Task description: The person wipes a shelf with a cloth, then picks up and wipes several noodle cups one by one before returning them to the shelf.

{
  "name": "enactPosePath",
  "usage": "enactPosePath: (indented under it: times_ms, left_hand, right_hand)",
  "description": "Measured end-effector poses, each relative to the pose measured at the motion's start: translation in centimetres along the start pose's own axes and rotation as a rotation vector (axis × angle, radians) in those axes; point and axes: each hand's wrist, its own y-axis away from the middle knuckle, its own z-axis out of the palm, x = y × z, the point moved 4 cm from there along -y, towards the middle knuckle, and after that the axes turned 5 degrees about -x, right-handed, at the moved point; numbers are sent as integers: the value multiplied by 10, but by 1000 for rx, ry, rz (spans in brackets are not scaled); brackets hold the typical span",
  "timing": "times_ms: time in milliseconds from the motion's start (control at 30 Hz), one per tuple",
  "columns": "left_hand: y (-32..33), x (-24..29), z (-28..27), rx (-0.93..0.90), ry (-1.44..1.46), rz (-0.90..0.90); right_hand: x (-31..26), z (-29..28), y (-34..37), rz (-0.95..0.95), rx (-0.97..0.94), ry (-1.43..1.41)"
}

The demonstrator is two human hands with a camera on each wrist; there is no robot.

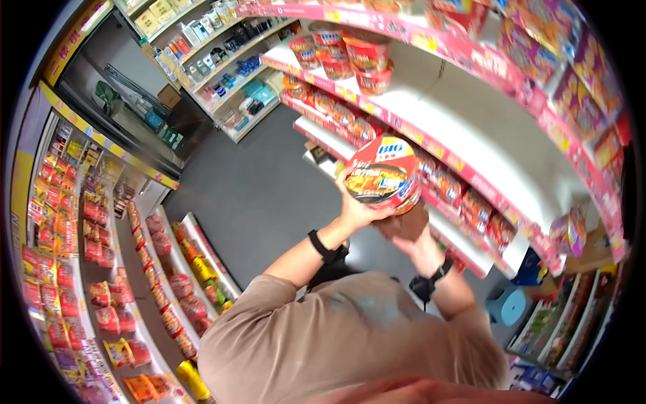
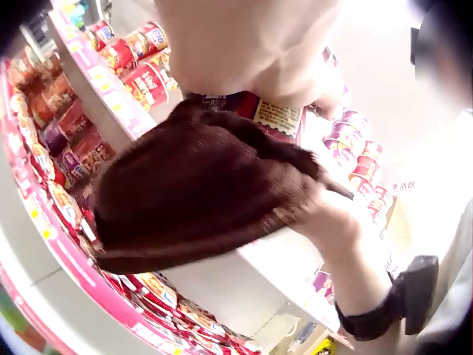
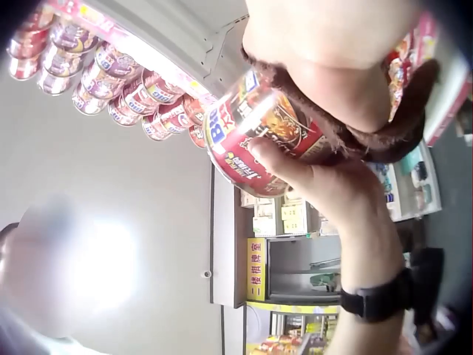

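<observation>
My left hand grips a red instant noodle tub marked BIG, holding it up in front of the shelves. In the right wrist view the left thumb lies along the tub's printed side. A dark brown cloth is in my right hand, close against the underside of the tub. The left wrist view shows the cloth spread wide, with the right fingers at its edge and part of the tub's label above it.
Stacked noodle tubs stand on the white shelf ahead, with packaged noodles on the tier below. Another rack of noodles lines the left side. A blue stool sits at the right. Grey floor lies between the racks.
</observation>
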Motion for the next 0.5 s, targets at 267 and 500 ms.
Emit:
enactPosePath:
  times_ms: [267, 500]
  left_hand:
    - [-196, -28, -209, 150, -223, 6]
    - [-401, -69, -334, 55, -338, -2]
  right_hand:
    - [-23, -36, 3, -279, 217, 336]
    - [26, -123, 51, -53, 575, 814]
